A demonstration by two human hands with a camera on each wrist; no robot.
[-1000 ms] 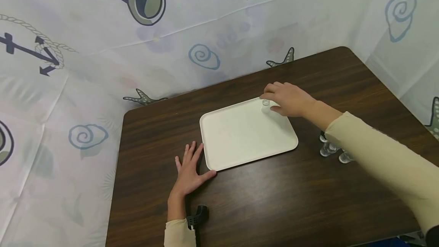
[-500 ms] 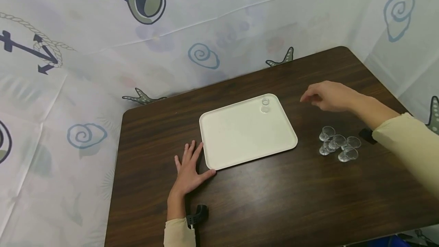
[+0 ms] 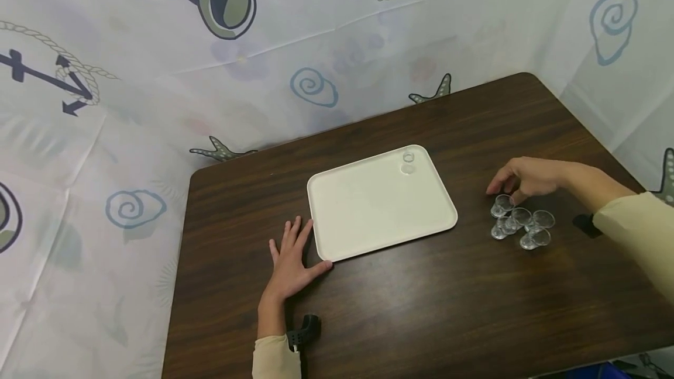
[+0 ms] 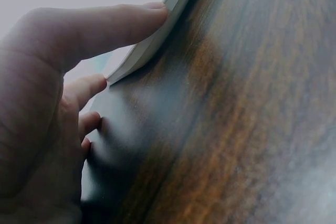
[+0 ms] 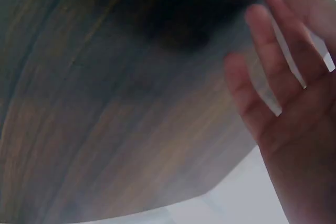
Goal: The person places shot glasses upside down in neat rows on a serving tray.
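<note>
Cream-white and shallow, a tray (image 3: pixel 368 209) is lying on a dark wood-grain tabletop (image 3: pixel 411 297) between a person's two bare hands. The left hand (image 3: pixel 289 271) is resting spread, its thumb and index fingertip touching the tray's near corner and gripping nothing. The right hand (image 3: pixel 532 177) is hovering over a group of clear cups (image 3: pixel 520 218), its fingers loosely bent and parted, with no firm hold showing. Its thumb and index finger are framing the rim of the closest cup (image 3: pixel 502 206); whether skin is touching it is hard to tell.

Judging by how things are lying, only a beginning is showing: one clear cup (image 3: pixel 408 162) is standing on the tray, left of the right hand and near the far corner on that side. The others, seemingly five, are sitting below the right hand, off the tray. They are crowding and overlapping, so neighbours are leaving little finger room around each, and the tray's raised rim is lying between them and its flat middle.

Beige sleeves (image 3: pixel 276 358) are covering both forearms, a black wrist device (image 3: pixel 302 332) is sitting beside the left wrist, and a sea-patterned curtain (image 3: pixel 263 92) is hanging beyond both hands.
</note>
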